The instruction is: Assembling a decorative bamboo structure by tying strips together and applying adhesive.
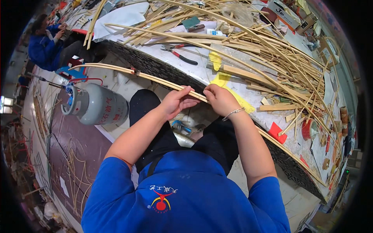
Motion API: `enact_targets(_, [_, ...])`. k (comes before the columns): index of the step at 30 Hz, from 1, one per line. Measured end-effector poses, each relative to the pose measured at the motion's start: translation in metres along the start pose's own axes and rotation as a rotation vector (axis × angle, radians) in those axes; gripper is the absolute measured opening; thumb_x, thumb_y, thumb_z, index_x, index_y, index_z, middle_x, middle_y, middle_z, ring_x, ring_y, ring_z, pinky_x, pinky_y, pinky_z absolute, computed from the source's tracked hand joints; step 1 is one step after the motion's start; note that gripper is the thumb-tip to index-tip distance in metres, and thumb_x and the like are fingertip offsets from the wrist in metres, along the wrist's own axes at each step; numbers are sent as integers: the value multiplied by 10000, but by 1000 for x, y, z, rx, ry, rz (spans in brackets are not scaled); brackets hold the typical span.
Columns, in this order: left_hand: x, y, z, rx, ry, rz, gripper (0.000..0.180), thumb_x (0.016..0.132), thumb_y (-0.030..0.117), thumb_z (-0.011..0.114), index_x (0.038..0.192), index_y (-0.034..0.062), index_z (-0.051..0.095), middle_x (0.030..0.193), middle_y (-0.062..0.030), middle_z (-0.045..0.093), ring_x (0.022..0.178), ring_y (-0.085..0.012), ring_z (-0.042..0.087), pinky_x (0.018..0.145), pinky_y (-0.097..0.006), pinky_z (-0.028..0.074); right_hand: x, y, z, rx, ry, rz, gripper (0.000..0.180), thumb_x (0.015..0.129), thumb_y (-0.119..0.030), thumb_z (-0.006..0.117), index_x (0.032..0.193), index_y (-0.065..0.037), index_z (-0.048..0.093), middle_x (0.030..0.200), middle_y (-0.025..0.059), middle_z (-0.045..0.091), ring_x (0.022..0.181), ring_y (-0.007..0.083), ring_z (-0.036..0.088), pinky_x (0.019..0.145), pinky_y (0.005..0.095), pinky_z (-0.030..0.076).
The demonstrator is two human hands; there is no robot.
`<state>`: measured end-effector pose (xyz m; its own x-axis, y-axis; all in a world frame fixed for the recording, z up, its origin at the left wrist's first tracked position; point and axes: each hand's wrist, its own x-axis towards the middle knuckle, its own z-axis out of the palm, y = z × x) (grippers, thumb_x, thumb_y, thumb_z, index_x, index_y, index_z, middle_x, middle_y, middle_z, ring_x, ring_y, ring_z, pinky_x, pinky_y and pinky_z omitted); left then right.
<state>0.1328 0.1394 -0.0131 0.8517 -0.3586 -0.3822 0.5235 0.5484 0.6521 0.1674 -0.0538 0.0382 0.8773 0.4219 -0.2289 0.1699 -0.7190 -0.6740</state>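
Note:
A pair of long, thin bamboo strips lies side by side across my lap, in front of the bench edge. Their far left end bends downward slightly, and a small dark reddish binding sits around them part way along. My left hand is closed on the strips from below, palm partly turned up, thumb and fingertips at them. Close beside it, my right hand pinches the same strips from above with its fingers curled in. Past the right hand, the strips run on behind the forearm toward the lower right.
The bench holds heaped bamboo strips, red-handled pliers, yellow cloth and a red tape roll. A grey gas cylinder with a torch lies to my left. Another person sits at far left.

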Motion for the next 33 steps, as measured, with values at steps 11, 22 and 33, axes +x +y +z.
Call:
enact_targets(11, [2, -20, -6, -78, 88, 26, 181, 879, 199, 547, 972, 70, 461, 906, -123, 604, 839, -232, 620, 765, -328, 512, 38, -7, 13, 514, -248, 281, 157, 806, -78, 614, 940, 0, 587, 823, 53, 625, 725, 95, 583, 639, 217, 467])
enact_targets(22, [-8, -33, -13, -114, 138, 46, 200, 869, 209, 566, 963, 57, 475, 900, -131, 602, 829, -226, 617, 761, -329, 509, -33, -62, 52, 1091, 437, 26, 212, 840, -21, 554, 1025, -2, 452, 781, 85, 591, 720, 172, 594, 635, 262, 470])
enact_targets(33, [-13, -31, -5, -6, 190, 50, 188, 885, 233, 540, 957, 67, 491, 877, -102, 616, 816, -192, 624, 737, -299, 515, -69, -53, 116, 1363, 308, 509, 168, 908, -196, 494, 906, -56, 588, 657, -15, 535, 470, 54, 415, 431, 186, 325])
